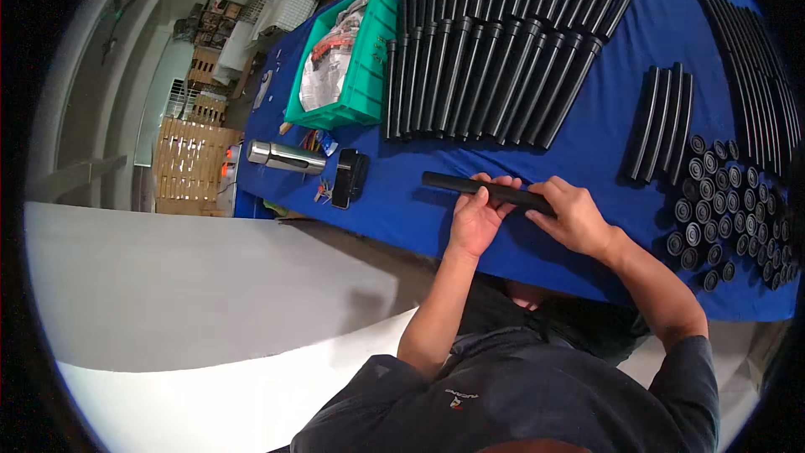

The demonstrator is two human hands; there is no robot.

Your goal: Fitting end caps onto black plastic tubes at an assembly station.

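Note:
A black tube (453,181) lies across both my hands, just above the front part of the blue-covered table (402,231). Around its middle, the fingers and thumb of my left hand (480,214) are wrapped, palm up. My right hand (573,211) grips the right end from above and covers that tip, so what is there is hidden. Beyond my hands, two rows of black tubes with wider collared ends (495,75) lie side by side. Several plain black tubes (662,124) rest to the right, next to many round black caps (728,201).
A green crate (369,59) holding plastic-wrapped material stands at the left back. Near it are a steel flask (285,157), a black phone-like device (349,179) and keys (323,191). Long thin black rods (746,75) lie at the far right. Wooden pallets (193,164) sit on the floor at left.

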